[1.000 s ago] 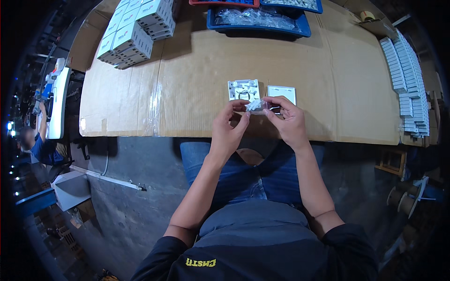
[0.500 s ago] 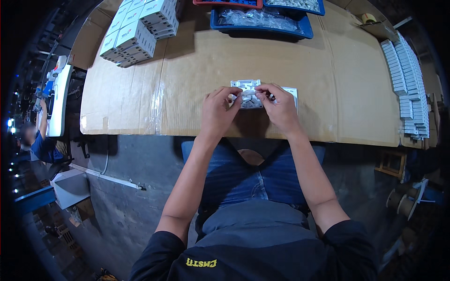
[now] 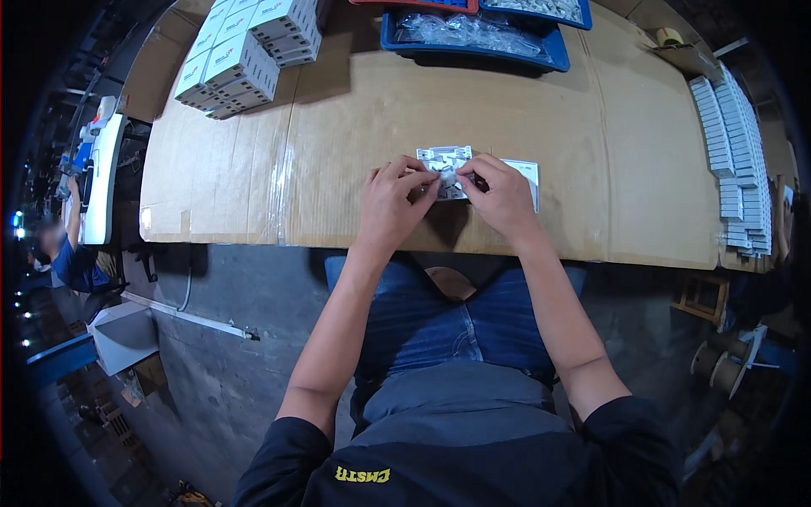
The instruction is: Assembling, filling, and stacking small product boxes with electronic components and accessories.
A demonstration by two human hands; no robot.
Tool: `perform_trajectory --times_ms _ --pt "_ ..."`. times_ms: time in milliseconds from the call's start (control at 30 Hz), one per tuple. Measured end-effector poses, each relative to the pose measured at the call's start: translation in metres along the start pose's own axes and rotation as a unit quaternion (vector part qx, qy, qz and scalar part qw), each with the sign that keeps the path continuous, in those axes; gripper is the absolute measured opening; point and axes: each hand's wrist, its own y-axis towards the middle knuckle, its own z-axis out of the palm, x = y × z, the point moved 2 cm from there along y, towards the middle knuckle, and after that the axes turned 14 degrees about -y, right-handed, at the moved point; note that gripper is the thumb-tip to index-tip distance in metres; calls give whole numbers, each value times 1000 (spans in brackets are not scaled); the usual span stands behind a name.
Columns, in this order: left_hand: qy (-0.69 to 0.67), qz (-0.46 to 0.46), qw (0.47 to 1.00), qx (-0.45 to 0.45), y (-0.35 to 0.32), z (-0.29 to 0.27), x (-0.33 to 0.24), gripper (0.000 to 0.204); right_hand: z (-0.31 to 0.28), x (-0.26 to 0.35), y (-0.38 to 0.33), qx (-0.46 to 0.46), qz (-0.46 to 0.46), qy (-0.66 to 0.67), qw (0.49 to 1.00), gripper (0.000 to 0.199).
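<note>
Close to the table's near edge, a small white open case with white parts inside lies between my hands. My left hand is closed in a pinch at its left side, and my right hand pinches from the right. Between the fingertips of both is a small whitish piece, low over the case; its exact kind is too small to tell. A white printed card or flat box lies beside my right hand, partly covered by it.
White boxes are stacked at the far left of the cardboard-covered table. Blue bins with clear bags and white parts stand at the back, beside a red bin. Slim white boxes line the right edge. Another person works far left.
Both hands have lowered slightly toward the case, and their fingertips have come closer together. The whitish piece between them has moved down with them.
</note>
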Motion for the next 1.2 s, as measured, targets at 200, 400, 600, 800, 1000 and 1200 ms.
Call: perform_trajectory --times_ms 200,400,600,800,1000,1200 --pt "41 22 999 18 -5 0 -11 30 -6 -2 -1 16 -44 4 999 11" --pt "24 47 999 -9 -12 3 -5 31 -14 6 6 96 2 -11 995 12" --pt "38 61 997 3 -14 6 -2 30 -15 8 6 119 15 0 993 12" --pt "51 79 996 -13 -13 8 -2 29 -14 3 5 93 13 23 995 12" --pt "55 71 996 -7 -15 9 0 29 -19 15 8 119 -9 -73 990 15" --pt "54 77 996 -14 -14 9 -4 28 -22 11 22 118 -69 -112 984 17"
